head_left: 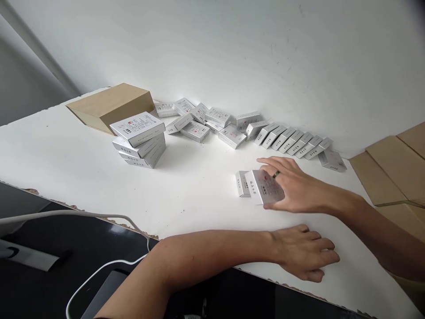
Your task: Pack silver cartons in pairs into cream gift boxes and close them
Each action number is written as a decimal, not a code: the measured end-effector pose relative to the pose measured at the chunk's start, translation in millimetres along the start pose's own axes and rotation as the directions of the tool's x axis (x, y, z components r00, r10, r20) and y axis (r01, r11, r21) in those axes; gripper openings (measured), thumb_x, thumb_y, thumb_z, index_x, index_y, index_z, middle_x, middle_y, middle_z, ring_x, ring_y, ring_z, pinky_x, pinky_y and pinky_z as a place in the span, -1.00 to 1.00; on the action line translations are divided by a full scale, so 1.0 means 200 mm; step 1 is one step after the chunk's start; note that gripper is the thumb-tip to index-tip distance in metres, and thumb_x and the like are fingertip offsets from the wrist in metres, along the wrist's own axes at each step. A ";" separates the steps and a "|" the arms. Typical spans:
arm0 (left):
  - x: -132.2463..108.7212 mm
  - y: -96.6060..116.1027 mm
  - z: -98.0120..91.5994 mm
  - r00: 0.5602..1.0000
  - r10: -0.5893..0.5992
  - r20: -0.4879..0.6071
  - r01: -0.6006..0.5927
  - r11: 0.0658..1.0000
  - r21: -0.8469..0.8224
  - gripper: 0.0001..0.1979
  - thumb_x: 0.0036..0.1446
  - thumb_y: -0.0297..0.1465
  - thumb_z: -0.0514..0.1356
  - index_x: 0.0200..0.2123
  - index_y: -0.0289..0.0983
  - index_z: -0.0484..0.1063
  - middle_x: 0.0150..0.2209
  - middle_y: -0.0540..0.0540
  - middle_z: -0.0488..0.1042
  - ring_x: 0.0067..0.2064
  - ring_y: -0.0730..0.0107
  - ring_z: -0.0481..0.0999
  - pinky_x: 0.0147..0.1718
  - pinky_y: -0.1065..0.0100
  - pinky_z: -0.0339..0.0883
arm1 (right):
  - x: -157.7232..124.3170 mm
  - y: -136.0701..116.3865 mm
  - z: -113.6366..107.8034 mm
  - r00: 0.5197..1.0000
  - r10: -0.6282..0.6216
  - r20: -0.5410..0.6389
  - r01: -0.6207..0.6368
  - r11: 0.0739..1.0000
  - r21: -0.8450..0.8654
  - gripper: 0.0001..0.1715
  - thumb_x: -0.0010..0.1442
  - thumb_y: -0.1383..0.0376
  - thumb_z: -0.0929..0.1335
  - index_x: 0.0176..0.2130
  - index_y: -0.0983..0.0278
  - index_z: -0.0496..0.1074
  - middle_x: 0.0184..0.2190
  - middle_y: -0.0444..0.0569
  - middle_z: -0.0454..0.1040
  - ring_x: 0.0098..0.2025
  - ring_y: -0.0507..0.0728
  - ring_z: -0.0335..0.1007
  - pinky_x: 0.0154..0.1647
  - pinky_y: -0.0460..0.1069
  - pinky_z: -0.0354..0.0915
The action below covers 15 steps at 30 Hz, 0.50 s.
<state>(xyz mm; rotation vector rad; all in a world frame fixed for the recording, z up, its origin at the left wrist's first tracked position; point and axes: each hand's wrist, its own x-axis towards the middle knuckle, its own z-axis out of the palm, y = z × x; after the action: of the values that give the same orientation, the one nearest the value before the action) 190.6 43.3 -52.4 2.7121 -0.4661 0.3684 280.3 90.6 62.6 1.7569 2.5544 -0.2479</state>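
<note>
My right hand (292,186), with a ring on one finger, grips a small silver-white carton (262,188) between thumb and fingers, tilted just over the table. Partly hidden behind that carton, a second small carton (242,184) stands on the white tabletop. Nearer the front edge my left hand (305,252) rests back-up with its fingers curled in; no object shows in it. Beyond my right hand, a leaning row of similar cartons (292,141) runs along the wall, and one carton (333,160) lies at the row's right end.
An uneven stack of cartons (139,139) stands at the left beside a brown cardboard box (113,104). Several loose cartons (195,131) lie along the wall. Folded brown cardboard (392,168) is at the right. White cables (109,215) hang by the table's chipped front edge.
</note>
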 end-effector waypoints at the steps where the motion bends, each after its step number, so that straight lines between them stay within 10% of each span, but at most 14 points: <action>1: 0.00 0.00 0.00 1.000 0.006 -0.011 -0.006 1.000 0.004 -0.54 0.35 -0.23 0.11 0.16 -0.44 0.44 0.17 -0.30 0.46 0.01 0.09 0.51 -0.03 0.15 0.30 | 0.02 0.02 -0.01 0.994 0.091 0.063 -0.092 0.996 0.019 -0.07 0.00 -0.11 0.51 0.22 0.21 0.30 0.36 0.21 0.25 0.41 0.58 0.06 0.29 0.46 0.21; 5: -0.01 0.00 0.00 0.998 0.032 -0.050 -0.033 0.999 -0.011 -0.59 0.33 -0.28 0.12 0.07 -0.45 0.49 0.06 -0.27 0.53 0.00 0.09 0.50 -0.08 0.14 0.26 | 0.11 0.05 -0.02 0.950 0.220 0.224 -0.227 0.974 0.008 0.10 -0.01 -0.15 0.48 0.34 0.20 0.18 0.26 0.21 0.34 0.36 0.58 0.08 0.18 0.37 0.28; 15: -0.01 0.00 0.00 0.998 0.032 -0.057 -0.035 0.998 -0.043 -0.53 0.32 -0.29 0.11 0.15 -0.50 0.46 0.09 -0.29 0.53 0.04 0.04 0.48 -0.01 0.12 0.25 | 0.25 -0.09 -0.05 0.954 0.093 0.284 -0.101 0.995 0.012 -0.52 0.02 0.08 0.45 -0.13 0.17 0.25 -0.22 0.04 0.43 -0.01 0.37 0.36 -0.30 0.07 0.30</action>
<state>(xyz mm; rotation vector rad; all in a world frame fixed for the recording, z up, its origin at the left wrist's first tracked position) 188.4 44.3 -53.2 2.6465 -0.4986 0.4373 246.5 131.5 68.3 1.7070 2.2691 -0.4927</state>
